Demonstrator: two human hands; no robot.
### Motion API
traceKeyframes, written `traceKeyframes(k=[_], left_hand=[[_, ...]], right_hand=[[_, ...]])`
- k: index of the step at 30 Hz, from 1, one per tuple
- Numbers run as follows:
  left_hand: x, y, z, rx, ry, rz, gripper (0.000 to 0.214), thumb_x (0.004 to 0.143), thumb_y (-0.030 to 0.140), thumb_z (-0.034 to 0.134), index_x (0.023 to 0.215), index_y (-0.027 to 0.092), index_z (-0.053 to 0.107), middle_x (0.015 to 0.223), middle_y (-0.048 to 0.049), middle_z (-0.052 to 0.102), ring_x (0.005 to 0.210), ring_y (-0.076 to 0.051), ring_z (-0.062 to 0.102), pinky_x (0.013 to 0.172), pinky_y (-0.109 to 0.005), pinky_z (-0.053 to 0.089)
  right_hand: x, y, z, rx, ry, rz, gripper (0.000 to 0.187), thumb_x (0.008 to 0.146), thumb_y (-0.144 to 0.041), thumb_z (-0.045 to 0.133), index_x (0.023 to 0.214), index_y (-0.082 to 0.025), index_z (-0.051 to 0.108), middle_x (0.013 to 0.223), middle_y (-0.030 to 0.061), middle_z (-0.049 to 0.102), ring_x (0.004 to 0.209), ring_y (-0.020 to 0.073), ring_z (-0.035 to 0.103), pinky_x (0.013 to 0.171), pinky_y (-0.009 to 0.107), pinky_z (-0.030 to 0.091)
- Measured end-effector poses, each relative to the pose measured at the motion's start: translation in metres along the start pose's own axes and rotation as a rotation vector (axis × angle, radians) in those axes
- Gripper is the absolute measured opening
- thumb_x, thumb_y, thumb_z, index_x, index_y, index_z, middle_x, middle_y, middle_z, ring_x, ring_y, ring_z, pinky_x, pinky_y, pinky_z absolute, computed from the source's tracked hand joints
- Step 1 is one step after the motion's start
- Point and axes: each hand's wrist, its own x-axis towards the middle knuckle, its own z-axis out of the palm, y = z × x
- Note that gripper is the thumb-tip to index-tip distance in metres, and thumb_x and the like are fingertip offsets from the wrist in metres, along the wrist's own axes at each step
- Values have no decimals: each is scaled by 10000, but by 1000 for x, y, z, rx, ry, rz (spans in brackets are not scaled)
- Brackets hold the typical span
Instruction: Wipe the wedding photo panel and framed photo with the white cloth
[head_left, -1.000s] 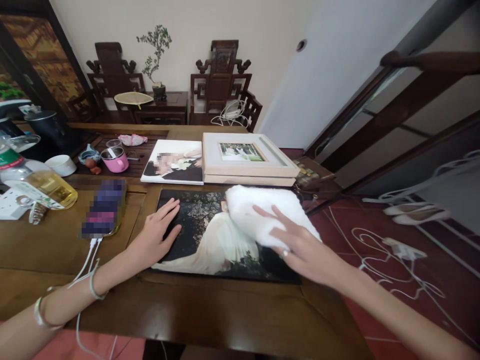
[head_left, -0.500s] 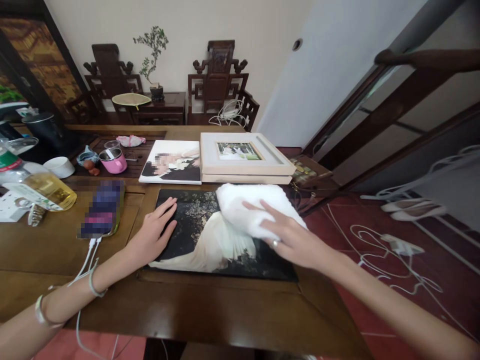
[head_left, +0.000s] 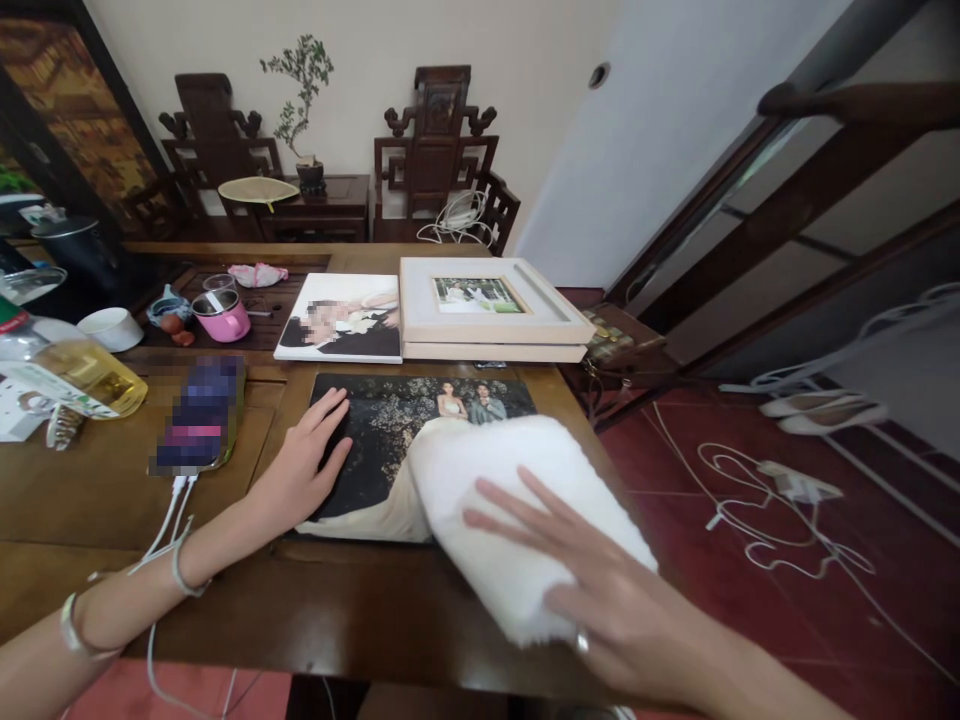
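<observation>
A dark photo print (head_left: 371, 440), showing a couple and a long pale dress, lies flat on the wooden table (head_left: 315, 610). My left hand (head_left: 304, 465) rests with fingers outstretched on its left edge. Over the print's lower right part lies a fluffy white cloth (head_left: 465, 480), reaching past the near edge. My right hand (head_left: 592, 570) grips this cloth from above, its thumb at the near side and its fingers spread over the top. The print's right and lower right portions are hidden beneath the cloth.
Behind the print are a white photo panel (head_left: 352, 345) and stacked pale frames (head_left: 551, 325). To the left are a charging phone (head_left: 199, 415), a tilted oil-coloured bottle (head_left: 97, 375) and a pink cup (head_left: 232, 325). White cables (head_left: 787, 530) lie on the red floor at right.
My right hand has pulled the white cloth toward me across the print, uncovering the couple at its upper right. My left hand stays on the left edge.
</observation>
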Motion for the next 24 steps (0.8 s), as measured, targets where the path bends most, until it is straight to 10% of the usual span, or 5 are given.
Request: traceKeyframes(k=[5, 16, 24], left_hand=[[-1, -1, 0, 12, -21, -5, 438, 980, 296, 330, 1393, 157, 383, 1504, -131, 332, 1409, -249, 257, 1115, -509, 274], [-2, -1, -1, -2, -60, -21, 461, 982, 281, 255, 1400, 121, 365, 1514, -133, 310, 1420, -235, 226, 1127, -495, 251], [-2, -1, 0, 1, -54, -34, 463, 978, 275, 266, 1408, 122, 348, 1514, -140, 308, 1418, -241, 233, 1122, -502, 259]], right_hand=[[-1, -16, -1, 9, -55, -17, 200, 620, -31, 481, 597, -228, 508, 1442, 68, 437, 1371, 304, 280, 1104, 603, 252], [24, 107, -6, -11, 88, 371, 200, 862, -194, 410, 896, -209, 606, 1382, 101, 516, 1308, 338, 403, 983, 551, 431], [-12, 23, 6, -2, 145, 139, 186, 694, -46, 449, 622, -213, 489, 1452, 109, 422, 1377, 318, 268, 1093, 621, 251]])
